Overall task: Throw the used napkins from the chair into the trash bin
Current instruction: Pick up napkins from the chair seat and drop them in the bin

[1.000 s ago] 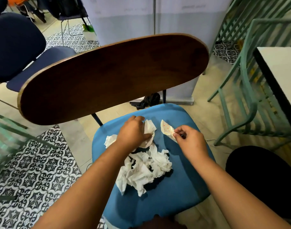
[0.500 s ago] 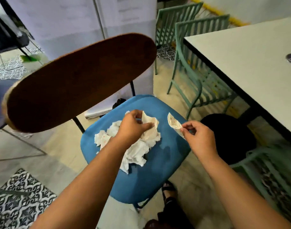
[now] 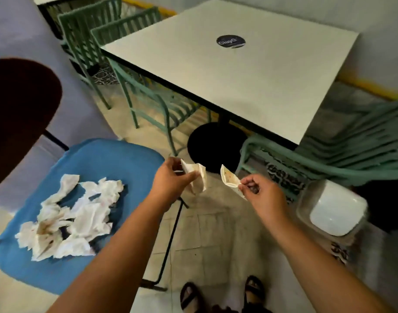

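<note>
Now the carrying step is in hand: the left hand (image 3: 171, 179) pinches a crumpled white napkin (image 3: 196, 178) and the right hand (image 3: 259, 193) pinches a folded, red-speckled napkin (image 3: 229, 180), both clear of the blue chair (image 3: 116, 168). Just right of the right-hand grip stands the white swing-lid trash bin (image 3: 335, 213), so the next move probably calls for pushing its smooth lid in and letting go. Left of both grips, a limp, stained pile of napkins (image 3: 69, 215) lies on the padded seat.

We see soft, even indoor light with weak shadows. The white table (image 3: 238, 71) is the brightest surface, without hard glare. Right of the table the green chairs (image 3: 362, 141) smear with motion blur. Wide-angle distortion bends its edges.
</note>
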Demonstrator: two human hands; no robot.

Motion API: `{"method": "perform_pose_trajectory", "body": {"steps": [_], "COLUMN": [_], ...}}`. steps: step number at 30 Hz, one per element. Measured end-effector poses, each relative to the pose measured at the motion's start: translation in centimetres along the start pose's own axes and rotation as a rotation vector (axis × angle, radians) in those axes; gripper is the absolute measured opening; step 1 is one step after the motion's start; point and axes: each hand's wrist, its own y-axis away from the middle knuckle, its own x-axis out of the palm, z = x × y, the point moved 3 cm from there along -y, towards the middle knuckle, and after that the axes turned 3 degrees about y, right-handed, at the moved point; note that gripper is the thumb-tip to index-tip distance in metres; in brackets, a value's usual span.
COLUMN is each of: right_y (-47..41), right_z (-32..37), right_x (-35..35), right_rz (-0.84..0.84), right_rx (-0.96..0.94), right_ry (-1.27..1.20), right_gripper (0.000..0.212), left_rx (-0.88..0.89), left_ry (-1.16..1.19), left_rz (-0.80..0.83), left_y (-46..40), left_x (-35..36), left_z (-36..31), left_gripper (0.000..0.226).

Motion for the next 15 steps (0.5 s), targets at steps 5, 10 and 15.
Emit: {"method": "perform_pose_trajectory", "body": {"steps": [5,10,15], "right_y": [2.7,5.1,6.6], "right_z": [-7.5,-15.2,-24.1], "right_x": [-5.8,-10.3,-15.6], "right_rz": [-0.080,-0.137,-0.113], "right_rx": [0.149,0.291,0.431], "right_ry": [0.001,0.031,0.059], "right_gripper": [0.007,0.010,0.010], "left_rx": [0.034,0.020,-0.063], "left_ry": [-0.061,-0.137,-0.188], "left_rz": [0.192,0.276,0.356], "left_y": [1.5,3.0,5.1], "left_x": [10.2,19.2,29.1], "left_z": [-1.8,-2.1,-1.7], "left_gripper": [0.051,0.057,0.052]}}
